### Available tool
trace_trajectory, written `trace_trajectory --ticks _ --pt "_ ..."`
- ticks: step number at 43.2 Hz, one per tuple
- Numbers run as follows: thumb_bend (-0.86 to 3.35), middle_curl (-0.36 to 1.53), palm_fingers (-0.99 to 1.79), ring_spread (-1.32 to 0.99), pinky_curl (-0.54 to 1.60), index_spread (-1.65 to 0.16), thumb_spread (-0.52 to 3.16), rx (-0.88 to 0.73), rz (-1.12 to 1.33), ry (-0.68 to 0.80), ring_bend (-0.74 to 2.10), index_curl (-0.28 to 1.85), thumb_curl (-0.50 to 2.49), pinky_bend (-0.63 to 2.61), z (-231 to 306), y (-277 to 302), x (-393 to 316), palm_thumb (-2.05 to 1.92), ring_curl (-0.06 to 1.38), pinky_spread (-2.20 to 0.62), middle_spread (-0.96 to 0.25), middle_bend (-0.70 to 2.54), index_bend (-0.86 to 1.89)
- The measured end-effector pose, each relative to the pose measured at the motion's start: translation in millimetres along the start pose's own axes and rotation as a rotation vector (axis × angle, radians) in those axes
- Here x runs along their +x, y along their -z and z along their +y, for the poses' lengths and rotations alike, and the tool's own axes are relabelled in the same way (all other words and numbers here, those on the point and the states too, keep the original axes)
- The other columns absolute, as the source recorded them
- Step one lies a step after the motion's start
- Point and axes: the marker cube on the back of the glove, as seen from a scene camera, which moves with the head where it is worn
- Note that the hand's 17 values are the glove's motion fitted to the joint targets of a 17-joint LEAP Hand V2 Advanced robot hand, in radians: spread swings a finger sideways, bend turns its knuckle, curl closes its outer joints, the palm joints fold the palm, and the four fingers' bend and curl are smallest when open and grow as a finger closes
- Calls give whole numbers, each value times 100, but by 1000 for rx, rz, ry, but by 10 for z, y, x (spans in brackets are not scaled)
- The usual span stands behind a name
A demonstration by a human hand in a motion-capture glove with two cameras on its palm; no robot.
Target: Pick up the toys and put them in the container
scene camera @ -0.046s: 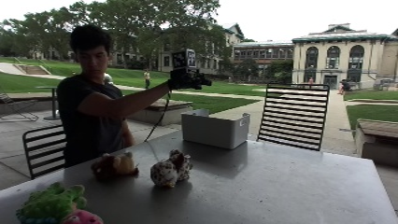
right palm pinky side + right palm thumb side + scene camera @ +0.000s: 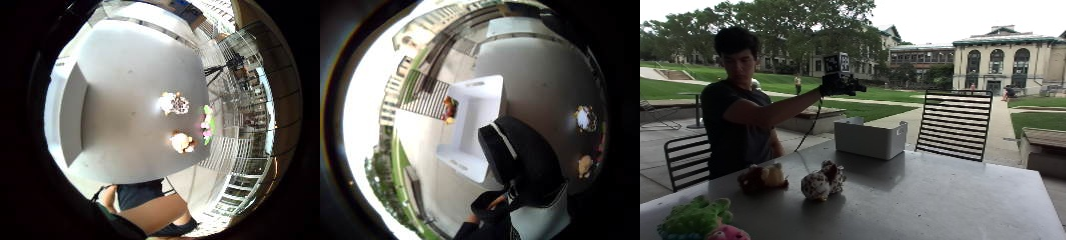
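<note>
My gloved right hand (image 2: 840,84) is raised high above the table, just short of the white container (image 2: 869,137); its fingers look relaxed and nothing shows in it. Three toys lie on the grey table (image 2: 926,200): a brown and tan one (image 2: 763,177), a spotted white and brown one (image 2: 823,182), and a green and pink one (image 2: 696,222) at the near corner. In the thumb side palm view a small red and yellow toy (image 2: 448,110) shows at the container's (image 2: 470,125) rim on the chair side. I cannot tell whether it is in the air or resting.
A black slatted chair (image 2: 953,125) stands behind the container, and another (image 2: 683,160) stands beside the person. The container sits near the table's far edge, an arm's length from the toys.
</note>
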Motion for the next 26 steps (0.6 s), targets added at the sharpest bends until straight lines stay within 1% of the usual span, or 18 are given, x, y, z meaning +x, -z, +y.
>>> trace_trajectory --ticks 2,4,12,19,26 --pt "2 8 20 -14 12 -13 67 -5 30 -119 20 6 1 43 -59 -16 64 1 4 -5 -5 27 16" --pt "1 9 18 -16 14 -15 79 -12 42 -166 20 8 2 44 -73 -20 91 0 6 -6 -6 28 16" --pt "-1 15 15 -21 19 -19 111 -2 27 -162 22 13 6 46 12 41 205 -2 10 -8 -7 29 16" --pt "-7 19 17 -28 22 -21 113 1 32 -159 27 16 8 48 145 95 391 -10 13 -9 -10 29 16" --pt "-8 22 17 -30 24 -23 112 13 55 -187 30 20 8 48 416 100 696 -11 15 -10 -11 29 18"
